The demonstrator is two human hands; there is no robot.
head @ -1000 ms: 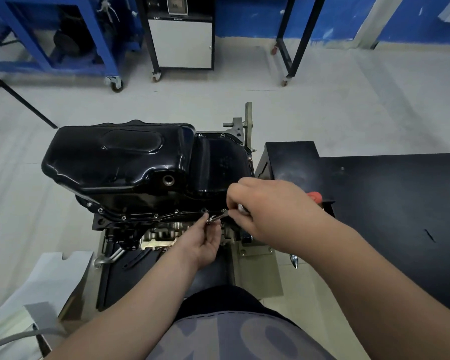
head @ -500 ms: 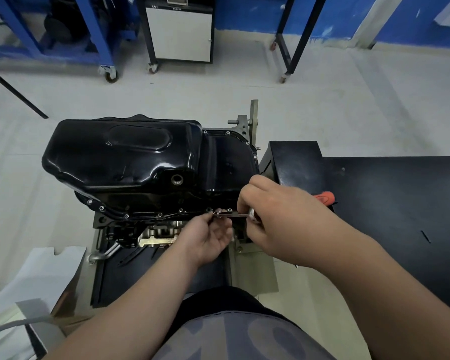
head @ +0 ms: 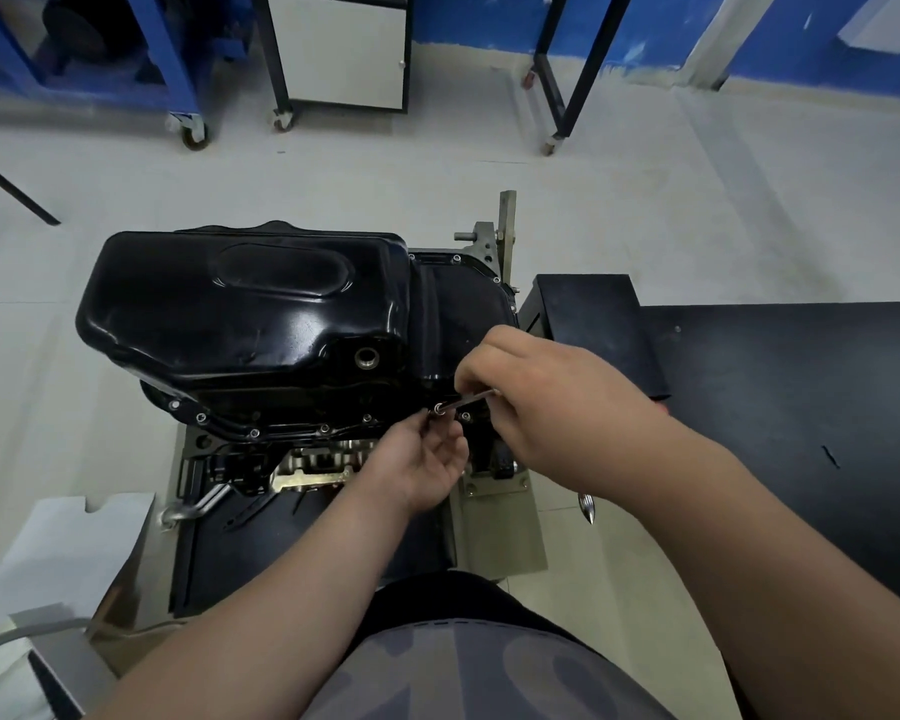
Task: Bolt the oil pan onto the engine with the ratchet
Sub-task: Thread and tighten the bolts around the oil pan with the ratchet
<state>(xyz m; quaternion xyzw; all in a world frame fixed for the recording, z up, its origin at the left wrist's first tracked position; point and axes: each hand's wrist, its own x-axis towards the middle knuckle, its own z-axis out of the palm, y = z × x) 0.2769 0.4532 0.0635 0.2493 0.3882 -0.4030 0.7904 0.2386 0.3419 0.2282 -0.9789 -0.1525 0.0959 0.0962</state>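
The glossy black stamped-steel oil pan (head: pixel 250 324) lies upside down on the grey metal engine (head: pixel 323 459), ahead of both hands and reaching away to their left. Its near flange carries a row of small silver bolts (head: pixel 253 433). The slim silver metal ratchet (head: pixel 468 400) has its head on the flange, just off the fingertips of the left hand (head: pixel 422 465) and just left of the right hand (head: pixel 557 402). Its long axis slants from that head up and to the right, into the right hand's fist. The right hand's fingers are curled round the handle. The left hand, palm up below, pinches the head end with thumb and forefinger, so it is the nearer hand to the fastener. Judging from this, the coming swing turns on the handle sweeping round that pinned head, beside the pan's wall. No brand or label can be read. Marks on the white cabinet (head: pixel 344 44) far ahead, and large letters on the grey shirt (head: pixel 468 672) beneath the arms, are too blurred or cropped to make out.
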